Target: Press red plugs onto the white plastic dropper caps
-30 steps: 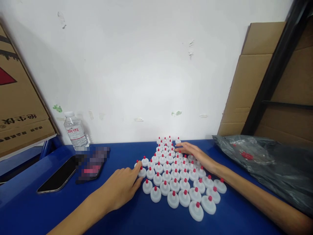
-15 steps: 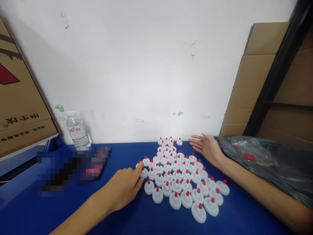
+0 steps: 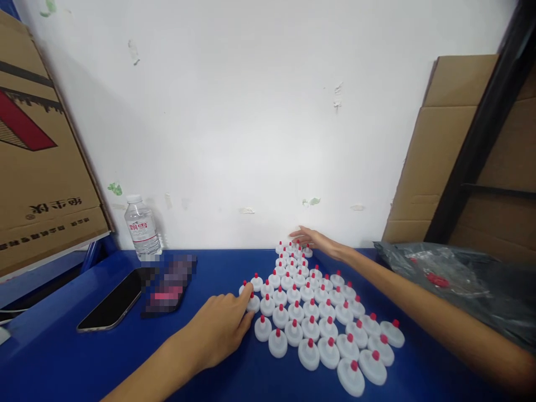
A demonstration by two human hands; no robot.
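Many round white caps with red tips (image 3: 310,307) stand close together on the blue table (image 3: 234,379), narrowing toward the wall. My left hand (image 3: 224,324) is at the group's left edge, its index finger touching a white cap (image 3: 253,304); the thumb is apart from that finger and nothing is gripped. At the far end, my right hand (image 3: 316,240) reaches over the rearmost caps with its fingers extended, close to the cap at the back right (image 3: 307,251). Its fingertips partly hide the caps below.
A water bottle (image 3: 143,229), a phone (image 3: 112,301) and a dark, partly blurred packet (image 3: 170,287) lie or stand at the left. A cardboard box (image 3: 46,167) is far left. Grey plastic bags with red pieces (image 3: 438,279) lie at the right.
My right hand has moved left, from beside the group to over its rearmost caps. My left hand keeps its place at the left edge. The view has shifted slightly.
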